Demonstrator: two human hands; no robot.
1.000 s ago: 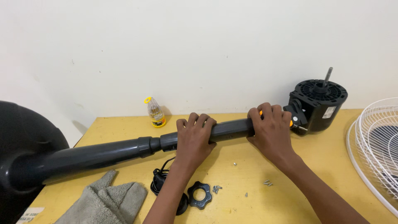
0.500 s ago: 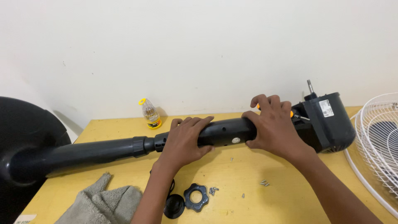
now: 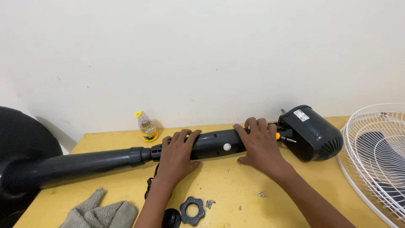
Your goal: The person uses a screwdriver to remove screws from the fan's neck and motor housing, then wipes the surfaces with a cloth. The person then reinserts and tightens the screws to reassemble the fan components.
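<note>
Left hand (image 3: 177,153) spread flat on fan pole (image 3: 97,160) | right hand (image 3: 260,145) cupped over pole near motor housing (image 3: 312,133)

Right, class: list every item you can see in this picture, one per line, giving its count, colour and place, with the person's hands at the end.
Fan pole: one, dark grey, lying across the table from left to right.
Fan base: one, black, at the left edge.
Motor housing: one, black, at the pole's right end.
Fan grille: one, white, at the right edge.
Small bottle: one, clear with yellow parts, by the wall.
Cloth: one, grey, front left.
Ring nut: one, dark, front centre.
Loose screws: several, silver, scattered on the table.
Table: one, yellow.
Left hand: resting on the pole.
Right hand: on the pole beside the motor housing.
</note>
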